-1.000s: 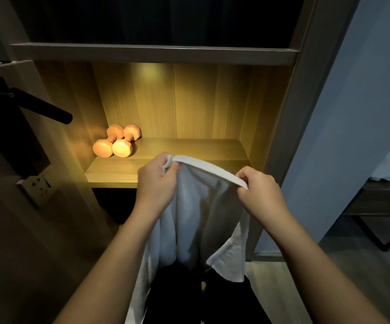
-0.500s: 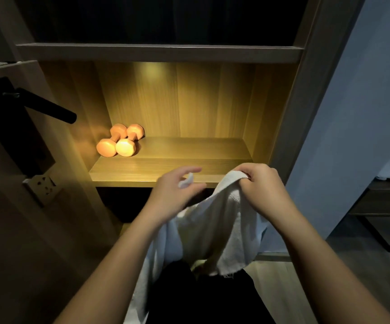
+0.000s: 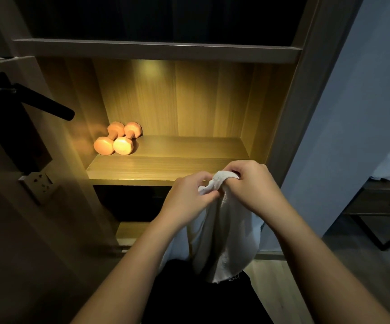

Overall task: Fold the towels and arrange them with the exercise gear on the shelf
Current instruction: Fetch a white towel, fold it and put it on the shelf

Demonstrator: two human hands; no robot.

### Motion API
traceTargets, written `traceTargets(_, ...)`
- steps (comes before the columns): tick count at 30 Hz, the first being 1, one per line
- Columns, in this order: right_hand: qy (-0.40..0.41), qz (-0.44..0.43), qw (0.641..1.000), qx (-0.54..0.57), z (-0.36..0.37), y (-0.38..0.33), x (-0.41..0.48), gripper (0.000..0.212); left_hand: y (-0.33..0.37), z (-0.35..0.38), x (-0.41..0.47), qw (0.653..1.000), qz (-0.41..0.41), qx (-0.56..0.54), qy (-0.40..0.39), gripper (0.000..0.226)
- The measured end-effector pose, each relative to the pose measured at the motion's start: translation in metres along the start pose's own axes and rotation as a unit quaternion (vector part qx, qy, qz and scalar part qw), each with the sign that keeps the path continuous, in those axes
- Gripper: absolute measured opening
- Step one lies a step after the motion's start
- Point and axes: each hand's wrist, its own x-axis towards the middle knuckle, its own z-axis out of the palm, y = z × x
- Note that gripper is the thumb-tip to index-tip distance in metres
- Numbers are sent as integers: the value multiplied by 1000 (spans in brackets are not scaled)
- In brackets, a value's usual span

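Dumbbells (image 3: 116, 139): we saw two side by side at the shelf's (image 3: 166, 169) nine o'clock end.
Left hand (image 3: 187, 197): we pinched the towel's (image 3: 217, 230) top edge.
Towel: it hung bunched below both hands, at the shelf's five o'clock.
Right hand (image 3: 252, 185): curled round the same edge, beside our left.

A black lever door handle (image 3: 46, 106) projects at the left edge. Below it sits a beige wall socket plate (image 3: 38, 183). A dark metal-framed table (image 3: 381, 206) occupies the right edge.
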Motion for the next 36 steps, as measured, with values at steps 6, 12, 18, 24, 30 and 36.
traceTargets(6, -20, 12, 1000, -16, -3, 16, -1, 18, -9, -10, 2, 996, 14, -41, 82, 15)
traceTargets(12, -35, -18, 998, 48, -14, 31, -3, 21, -23, -42, 16, 991, -26, -56, 119, 13)
traceTargets(18, -87, -114, 945, 293, -19, 20, -4, 39, -25, -46, 23, 997, -27, -18, 65, 23)
traceTargets(24, -257, -164, 927, 220, -37, 9, 6, 39, -13, -60, 46, 999, -9, -20, 38, 29)
traceTargets(30, -1, -187, 979, 80, -41, -10, 27, 24, 0, -70, 66, 998, 31, 49, -8, 18)
traceTargets(36, 33, -181, 981, 57, -39, -6, 43, 12, 10, -88, 73, 994, 27, 97, 46, 19)
